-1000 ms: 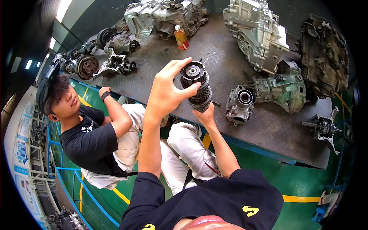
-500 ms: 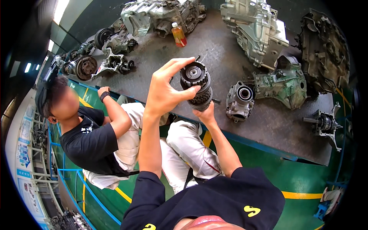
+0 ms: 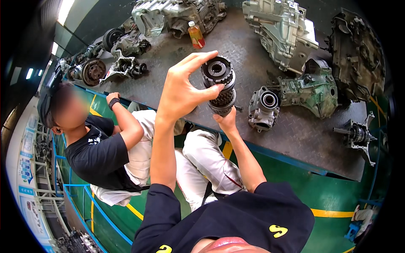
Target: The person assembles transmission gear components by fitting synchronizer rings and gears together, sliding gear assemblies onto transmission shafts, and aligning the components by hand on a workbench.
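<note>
In front of me, above the table's near edge, a dark metal gear shaft [image 3: 222,100] stands tilted, with several toothed rings stacked along it. My left hand [image 3: 181,86] grips the toothed hub [image 3: 217,71] at its upper end, index finger over the far rim and thumb against the near side. A splined hole shows in the middle of the hub's face. I cannot tell whether the hub sits apart from the gears below. My right hand [image 3: 226,121] is closed around the shaft's lower end, its fingers partly hidden beneath the gears.
On the metal table [image 3: 295,143] stand a small housing with a round bearing [image 3: 268,101], a greenish casing [image 3: 314,95], a large silver gearbox case [image 3: 282,33] and a drink bottle [image 3: 196,36]. A co-worker [image 3: 97,135] sits close at my left. Blue rails [image 3: 105,215] run behind.
The hub and my left hand have risen slightly and shifted a little right. The hub's middle, filled by a round shaft end before, now shows a splined hole. My right hand still holds the lower end.
</note>
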The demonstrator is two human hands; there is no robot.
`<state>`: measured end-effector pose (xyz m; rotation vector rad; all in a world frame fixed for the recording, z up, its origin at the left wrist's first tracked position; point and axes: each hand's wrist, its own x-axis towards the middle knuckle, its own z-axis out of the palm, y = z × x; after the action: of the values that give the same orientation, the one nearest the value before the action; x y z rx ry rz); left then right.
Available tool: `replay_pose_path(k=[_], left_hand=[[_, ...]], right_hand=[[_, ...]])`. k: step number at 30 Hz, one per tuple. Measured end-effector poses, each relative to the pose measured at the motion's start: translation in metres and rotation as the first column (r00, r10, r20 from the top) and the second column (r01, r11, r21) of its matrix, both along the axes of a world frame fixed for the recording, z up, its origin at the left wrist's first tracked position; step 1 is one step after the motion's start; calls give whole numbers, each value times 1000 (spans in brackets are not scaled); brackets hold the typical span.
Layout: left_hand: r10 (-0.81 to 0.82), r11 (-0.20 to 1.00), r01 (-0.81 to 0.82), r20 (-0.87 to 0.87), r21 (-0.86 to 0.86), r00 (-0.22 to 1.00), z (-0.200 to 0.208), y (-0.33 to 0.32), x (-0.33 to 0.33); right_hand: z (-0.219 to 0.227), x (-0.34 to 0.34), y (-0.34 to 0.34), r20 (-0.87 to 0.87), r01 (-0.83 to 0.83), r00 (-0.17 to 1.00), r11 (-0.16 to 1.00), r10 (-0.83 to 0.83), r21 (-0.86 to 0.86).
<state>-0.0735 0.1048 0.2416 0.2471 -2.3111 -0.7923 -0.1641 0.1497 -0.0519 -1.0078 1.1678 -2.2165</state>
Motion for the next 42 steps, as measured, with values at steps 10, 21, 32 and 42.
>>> replay_pose_path(k=[10, 21, 32, 42], left_hand=[[-26, 999, 22, 105, 40, 994, -6, -10, 1], [-19, 998, 23, -68, 64, 997, -27, -4, -10], [487, 165, 293, -336, 942, 806, -134, -53, 17], [277, 351, -436, 353, 829, 893, -253, -54, 9]], right_hand=[[25, 8, 5, 44, 19, 999, 997, -16, -76], [26, 4, 11, 122, -36, 991, 995, 48, -98], [6, 8, -1, -9, -40, 999, 999, 41, 15], [11, 10, 4, 95, -36, 994, 996, 44, -85]])
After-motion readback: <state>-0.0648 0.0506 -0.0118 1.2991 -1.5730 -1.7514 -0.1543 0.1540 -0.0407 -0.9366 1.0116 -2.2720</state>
